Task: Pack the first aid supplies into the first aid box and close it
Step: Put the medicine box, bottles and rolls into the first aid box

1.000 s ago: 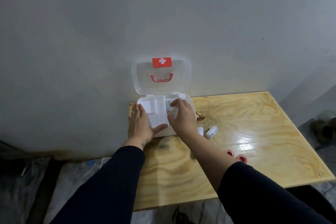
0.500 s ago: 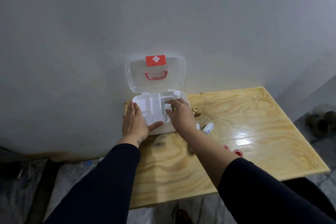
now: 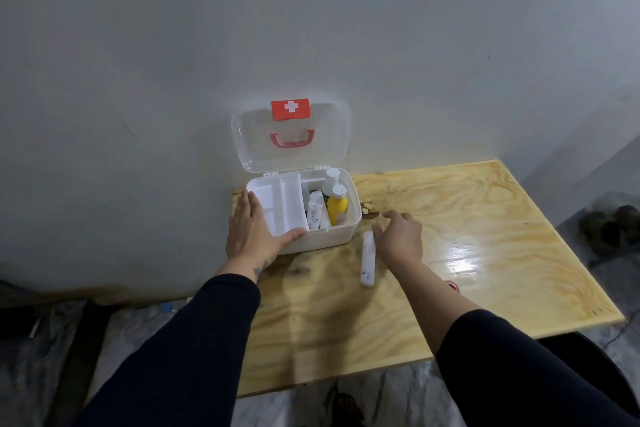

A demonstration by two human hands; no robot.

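A white first aid box (image 3: 341,236) stands open on the wooden table (image 3: 485,236), its clear lid (image 3: 329,135) with red cross and red handle leaning on the wall. A white divided tray (image 3: 280,204) fills its left half. In the right half stand a yellow bottle (image 3: 337,207), a white-capped bottle (image 3: 330,180) and wrapped white rolls (image 3: 315,215). My left hand (image 3: 251,230) lies flat against the box's left front corner, thumb on the rim. My right hand (image 3: 400,236) hovers empty, fingers spread, just right of a white tube (image 3: 367,258) lying on the table.
A red-rimmed item (image 3: 451,285) peeks out behind my right forearm. The table's left edge meets the grey wall; its front and right edges drop to a marbled floor. Dark shoes (image 3: 609,229) sit on the floor at the right.
My right hand has left the box and moved right and toward me, to the white tube on the table. The box's contents now show. My left hand stays on the box.
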